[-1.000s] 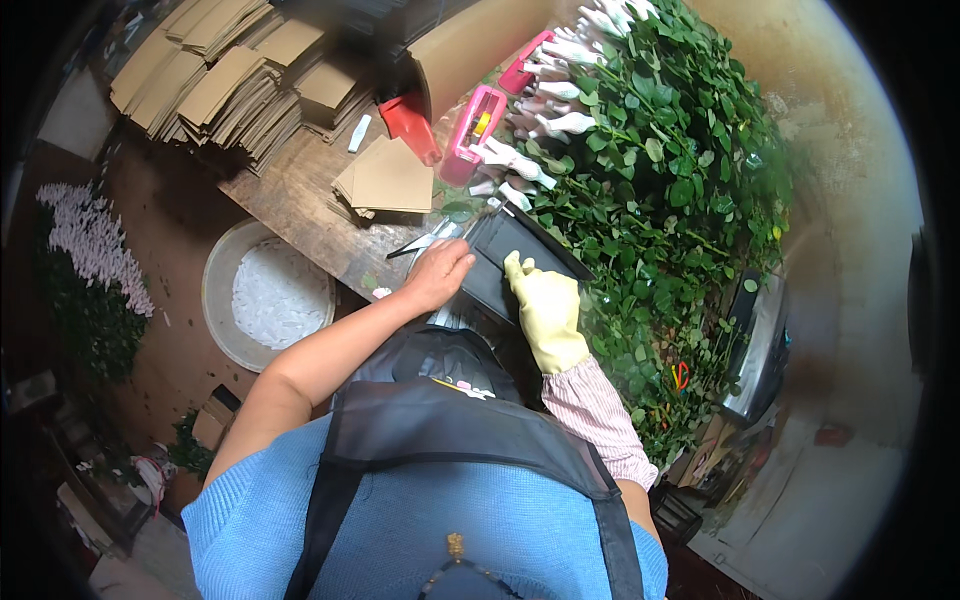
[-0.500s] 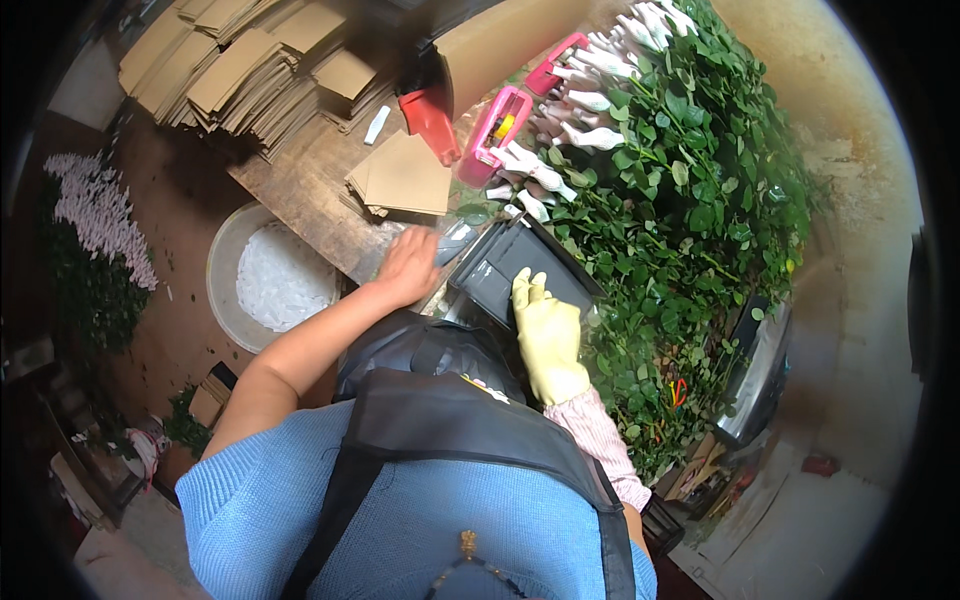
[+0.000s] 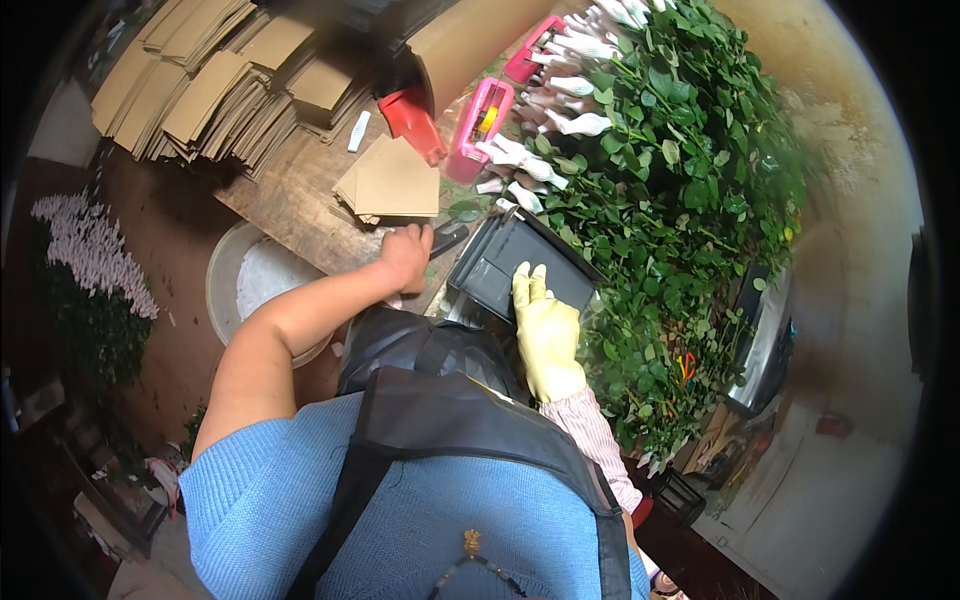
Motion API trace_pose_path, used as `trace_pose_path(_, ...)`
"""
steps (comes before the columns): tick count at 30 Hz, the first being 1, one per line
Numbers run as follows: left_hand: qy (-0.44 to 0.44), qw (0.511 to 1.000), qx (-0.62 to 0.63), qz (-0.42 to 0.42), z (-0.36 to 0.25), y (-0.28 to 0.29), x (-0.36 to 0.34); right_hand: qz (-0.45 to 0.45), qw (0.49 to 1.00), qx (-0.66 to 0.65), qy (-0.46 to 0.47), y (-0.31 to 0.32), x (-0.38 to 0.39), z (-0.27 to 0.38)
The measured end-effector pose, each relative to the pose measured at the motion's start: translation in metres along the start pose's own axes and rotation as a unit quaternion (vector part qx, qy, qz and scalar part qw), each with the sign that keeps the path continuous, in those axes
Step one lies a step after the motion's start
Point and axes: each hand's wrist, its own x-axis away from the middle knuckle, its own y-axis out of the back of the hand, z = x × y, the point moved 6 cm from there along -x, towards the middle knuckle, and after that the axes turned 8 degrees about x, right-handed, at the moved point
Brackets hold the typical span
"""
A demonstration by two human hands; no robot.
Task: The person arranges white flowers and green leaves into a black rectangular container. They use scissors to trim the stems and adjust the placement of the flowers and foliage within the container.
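Observation:
My bare left hand (image 3: 407, 257) is at the table's near edge, its fingers curled in around the end of a long dark grey thing (image 3: 450, 239) whose kind I cannot make out. To the right, my right hand (image 3: 548, 335) wears a pale yellow rubber glove. Two of its fingers stretch out over a black rectangular tray-like box (image 3: 497, 268); the other fingers are partly hidden. Just beyond my left hand lies a small stack of brown cardboard sheets (image 3: 402, 180).
Leafy cut stems (image 3: 690, 200) with white-sleeved heads (image 3: 580, 122) fill the right side. Pink tape dispensers (image 3: 480, 130), a red object (image 3: 412, 125) and cardboard stacks (image 3: 205, 95) stand at the back. A round tub (image 3: 218, 290) of white pieces sits left, below the wooden table (image 3: 290, 205).
My left hand has gone from lying flatter to curled, and the dark grey thing beside it has turned. The right hand stays at the black box. The whole view has shifted slightly.

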Motion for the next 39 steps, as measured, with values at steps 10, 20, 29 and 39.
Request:
trace_pose_path(10, -0.018, 0.901, 0.405, 0.156, -0.014, 0.112, 0.031, 0.034, 0.999, 0.037, -0.011, -0.004, 0.002, 0.003)
trace_pose_path(20, -0.09, 0.971, 0.169, 0.139, -0.031, 0.154, 0.03, 0.023, 0.998, 0.062, -0.005, -0.001, 0.0, 0.004)
trace_pose_path(29, -0.122, 0.908, 0.374, 0.144, -0.004, 0.13, 0.032, -0.007, 0.999, 0.049, -0.01, -0.005, 0.002, 0.004)
trace_pose_path(39, -0.283, 0.934, -0.123, -0.182, -0.029, 0.094, 0.081, 0.039, 0.998, 0.051, 0.001, 0.0, -0.002, 0.005)
